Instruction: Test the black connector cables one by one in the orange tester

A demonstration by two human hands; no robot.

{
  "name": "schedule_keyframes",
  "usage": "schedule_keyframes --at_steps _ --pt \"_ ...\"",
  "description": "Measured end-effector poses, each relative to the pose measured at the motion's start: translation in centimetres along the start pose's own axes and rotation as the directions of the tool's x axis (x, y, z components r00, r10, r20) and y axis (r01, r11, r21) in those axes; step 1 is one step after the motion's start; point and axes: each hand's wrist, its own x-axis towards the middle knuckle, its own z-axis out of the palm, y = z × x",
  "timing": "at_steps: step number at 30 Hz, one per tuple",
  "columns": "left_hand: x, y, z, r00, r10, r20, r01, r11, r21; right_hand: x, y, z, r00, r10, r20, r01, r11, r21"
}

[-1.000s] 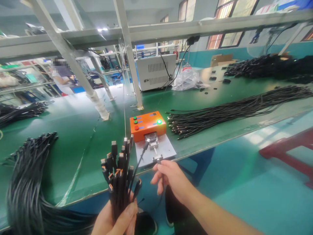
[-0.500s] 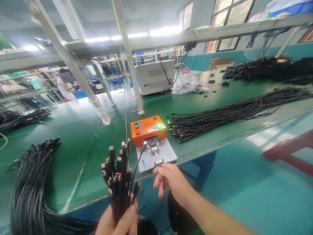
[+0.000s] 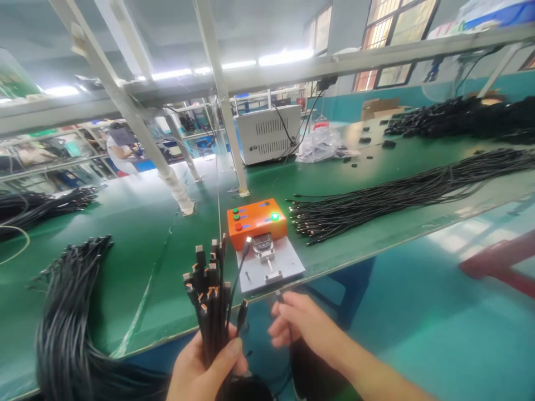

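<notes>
A bunch of black USB cables [image 3: 211,312] stands with its plugs up in my left hand [image 3: 211,362], whose fingers are wrapped round it. One cable leans out of the bunch toward the tester. My right hand [image 3: 303,317] pinches a single black cable by its connector [image 3: 279,297], just in front of the table edge. Beyond it sits an orange test box [image 3: 257,223] with buttons and a lit green lamp. On its metal plate [image 3: 295,262] are a small digital gauge [image 3: 263,243] and a clamp block [image 3: 273,276], apart from the connector.
Long black cables [image 3: 376,206] lie to the right, and another bundle [image 3: 71,312] hangs over the edge at left. A grey metal case [image 3: 270,133] and a plastic bag [image 3: 320,146] stand behind. White posts [image 3: 228,111] rise from the green table [image 3: 137,245].
My right hand has drawn back from the clamp block toward me, bringing the cable's connector off the plate. My left hand still holds its bunch. The view has shifted slightly.
</notes>
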Motion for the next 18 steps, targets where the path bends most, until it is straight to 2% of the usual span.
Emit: schedule_keyframes --at_steps 1,3,4,6,7,9,11,12,14,16,18 --pt "0.0 0.1 0.1 1.000 -0.005 -0.003 0.005 1.000 -0.009 -0.5 0.2 -0.6 0.998 -0.009 -0.059 -0.003 0.980 -0.200" --pt "0.0 0.2 0.3 1.000 -0.009 -0.014 0.009 1.000 -0.023 -1.6 0.2 -1.5 0.974 -0.070 -0.216 -0.051 0.861 -0.506" --pt "0.0 0.3 0.4 1.000 -0.006 -0.018 0.005 1.000 -0.023 -2.1 -0.1 -1.8 0.955 -0.117 -0.274 -0.065 0.815 -0.576" --pt "-0.1 0.4 0.8 1.000 0.010 -0.004 -0.010 1.000 -0.010 -2.9 -1.3 -1.6 0.934 -0.230 -0.272 0.043 0.830 -0.556" --pt "-0.1 0.4 1.1 1.000 0.019 0.008 -0.019 1.000 0.000 -3.2 -2.0 -1.0 0.937 -0.283 -0.203 0.167 0.877 -0.451" --pt "-0.1 0.3 1.6 0.998 0.038 0.045 -0.039 0.999 0.017 -3.4 -3.3 0.8 0.928 -0.369 -0.050 0.366 0.928 -0.071" --pt "-0.1 0.0 2.0 0.994 0.047 0.097 -0.049 0.999 0.018 -3.1 -3.7 2.9 0.919 -0.394 0.014 0.376 0.886 0.273" --pt "0.0 -0.2 2.1 0.992 0.052 0.119 -0.053 0.999 0.002 -2.9 -3.6 3.7 0.926 -0.377 -0.005 0.348 0.851 0.393" --pt "0.1 -0.4 1.9 0.989 0.077 0.126 -0.073 0.997 -0.033 -2.4 -3.1 4.8 0.947 -0.300 -0.114 0.308 0.752 0.583" --pt "0.2 -0.5 1.4 0.992 0.109 0.063 -0.106 0.993 -0.047 -2.3 -2.5 4.7 0.954 -0.209 -0.215 0.300 0.642 0.706" --pt "0.2 -0.3 0.8 0.992 0.126 0.026 -0.125 0.991 -0.041 -2.4 -2.4 3.8 0.954 -0.168 -0.247 0.299 0.579 0.758"
